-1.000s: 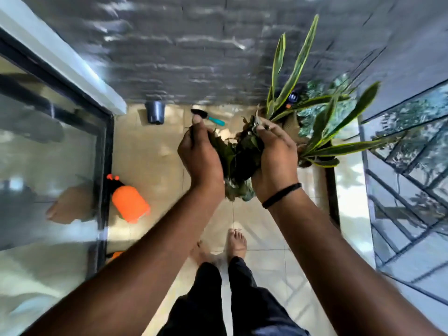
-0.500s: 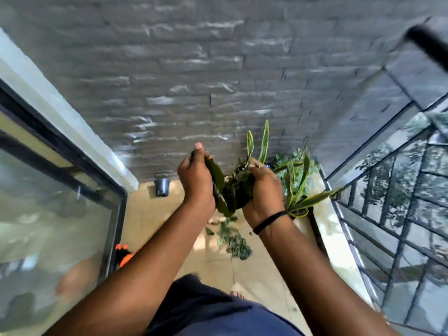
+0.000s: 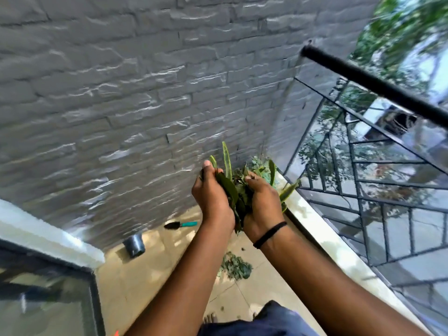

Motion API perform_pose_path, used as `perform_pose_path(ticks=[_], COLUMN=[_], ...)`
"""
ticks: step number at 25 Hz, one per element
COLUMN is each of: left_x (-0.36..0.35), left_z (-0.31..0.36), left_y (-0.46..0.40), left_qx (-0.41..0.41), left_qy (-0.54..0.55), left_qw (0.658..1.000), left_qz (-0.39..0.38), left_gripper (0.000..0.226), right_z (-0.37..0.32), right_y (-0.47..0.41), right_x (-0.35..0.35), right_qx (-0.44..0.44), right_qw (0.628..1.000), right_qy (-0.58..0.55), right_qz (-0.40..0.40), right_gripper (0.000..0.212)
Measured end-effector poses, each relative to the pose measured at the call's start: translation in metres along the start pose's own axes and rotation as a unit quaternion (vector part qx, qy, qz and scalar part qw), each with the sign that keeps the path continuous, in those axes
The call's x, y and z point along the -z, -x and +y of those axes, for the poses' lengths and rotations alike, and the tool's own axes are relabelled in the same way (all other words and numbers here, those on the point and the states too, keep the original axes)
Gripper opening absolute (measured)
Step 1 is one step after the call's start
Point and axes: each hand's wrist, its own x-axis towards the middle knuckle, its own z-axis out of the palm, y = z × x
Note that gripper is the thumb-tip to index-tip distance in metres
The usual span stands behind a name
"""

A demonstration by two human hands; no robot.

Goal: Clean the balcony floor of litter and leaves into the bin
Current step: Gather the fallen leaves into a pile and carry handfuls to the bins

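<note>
A bunch of green leaves [image 3: 236, 196] is pressed between my two hands, held up in front of the grey brick wall. My left hand [image 3: 212, 198] cups the bunch from the left and my right hand [image 3: 263, 202] grips it from the right, fingers curled over the top. Below them a small pile of leaf litter [image 3: 234, 265] lies on the beige tiled floor [image 3: 145, 275]. No bin is recognisable in view.
A small dark pot [image 3: 134, 244] and a trowel with a teal handle [image 3: 180, 224] lie by the wall. A potted plant with long leaves [image 3: 272, 170] stands in the corner. Glass railing with a black rail [image 3: 368, 83] runs on the right, a glass door [image 3: 48, 299] on the left.
I have stood up and the view has risen and turned right. My hands keep holding the leaves. The orange sprayer has gone out of sight.
</note>
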Motion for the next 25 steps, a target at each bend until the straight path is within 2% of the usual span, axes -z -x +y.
perform_pose_path(ticks=[2, 5, 9, 11, 16, 20, 25], left_x=[-0.015, -0.048, -0.094, -0.118, -0.151, -0.152, -0.120], left_z=[-0.006, -0.020, -0.052, -0.079, -0.177, -0.250, -0.326], left_y=[0.013, 0.048, 0.120, 0.170, 0.332, 0.449, 0.578], left_qx=[0.016, 0.053, 0.066, 0.079, 0.165, 0.245, 0.256], left_qy=[0.015, 0.013, -0.043, -0.071, -0.138, -0.164, -0.237], left_qw=[0.999, 0.992, 0.970, 0.951, 0.876, 0.799, 0.718], left_qz=[-0.038, -0.113, -0.230, -0.289, -0.433, -0.524, -0.602], left_gripper=[0.032, 0.030, 0.031, 0.034, 0.029, 0.028, 0.030], right_z=[-0.012, -0.044, -0.107, -0.143, -0.221, -0.254, -0.259], right_y=[0.003, 0.010, 0.044, 0.068, 0.157, 0.225, 0.323], right_x=[0.012, 0.038, 0.092, 0.133, 0.281, 0.386, 0.495], right_qx=[0.016, 0.067, 0.137, 0.187, 0.329, 0.396, 0.482], right_qw=[0.999, 0.993, 0.974, 0.956, 0.887, 0.824, 0.726], right_qy=[-0.028, -0.086, -0.168, -0.205, -0.270, -0.311, -0.388], right_qz=[0.008, 0.037, 0.072, 0.095, 0.181, 0.261, 0.300], right_gripper=[0.020, 0.033, 0.019, 0.031, 0.023, 0.026, 0.017])
